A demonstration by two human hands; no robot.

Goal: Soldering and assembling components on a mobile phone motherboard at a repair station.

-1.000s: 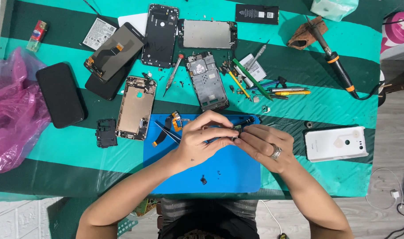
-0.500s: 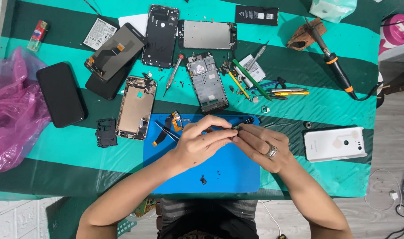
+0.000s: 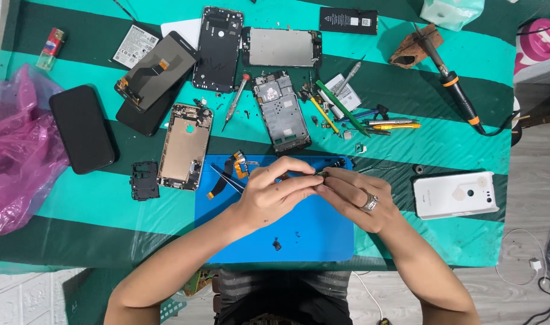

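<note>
My left hand (image 3: 275,194) and my right hand (image 3: 354,198) meet over the blue work mat (image 3: 299,238), fingertips pinched together on a small dark phone part (image 3: 320,175) held between them. A ring sits on a finger of my right hand. Tweezers (image 3: 226,179) and an orange flex cable piece (image 3: 239,164) lie on the mat just left of my left hand. Tiny screws and a small dark chip (image 3: 276,244) rest on the mat below my hands.
On the green striped cloth lie a gold phone frame (image 3: 184,147), a dark circuit frame (image 3: 281,111), a black phone (image 3: 82,128), a screen assembly (image 3: 154,71), screwdrivers and picks (image 3: 341,111), a soldering iron (image 3: 452,84), a white back cover (image 3: 455,194) and a pink plastic bag (image 3: 16,150).
Both hands stay together over the mat; the fingers shifted slightly around the small part.
</note>
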